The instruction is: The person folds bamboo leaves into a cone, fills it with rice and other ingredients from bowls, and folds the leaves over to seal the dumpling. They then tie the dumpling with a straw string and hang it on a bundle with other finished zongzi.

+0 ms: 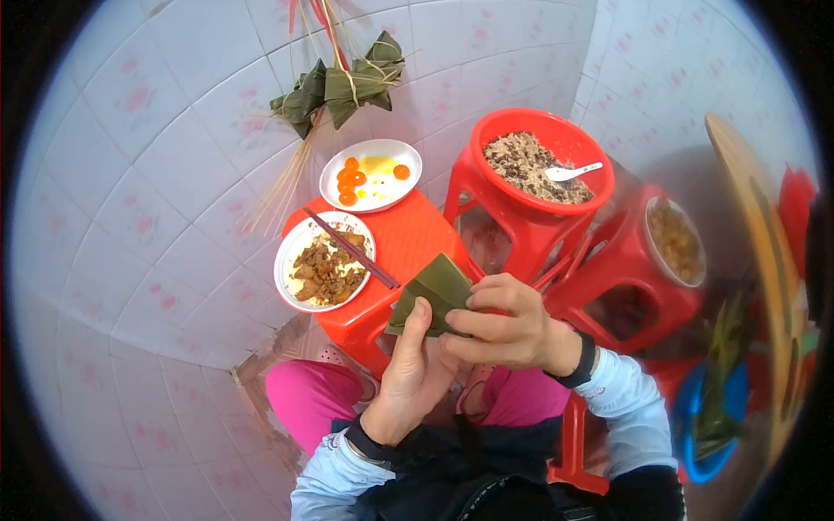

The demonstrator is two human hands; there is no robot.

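Between my two hands is a folded green leaf packet (439, 293), held over my lap near the front of a red stool. My left hand (408, 369) grips it from below, its thumb pressed on the near face. The fingers of my right hand (504, 326) are curled against the packet's right edge. Whatever the packet holds inside is hidden. Just beyond it on the red stool (408, 234) stand a plate of brown meat pieces (326, 273) with dark chopsticks (352, 248) across it, and a white dish (387, 152) with several orange yolks (349, 182).
Tied leaf parcels (352, 82) hang by the tiled wall. A red basin (599, 187) of rice mix with a white spoon (573, 172) sits on a stool. Rightward are a bowl of yellowish food (675, 243), a blue basin (698, 464) with leaves, and a long wooden board (756, 226).
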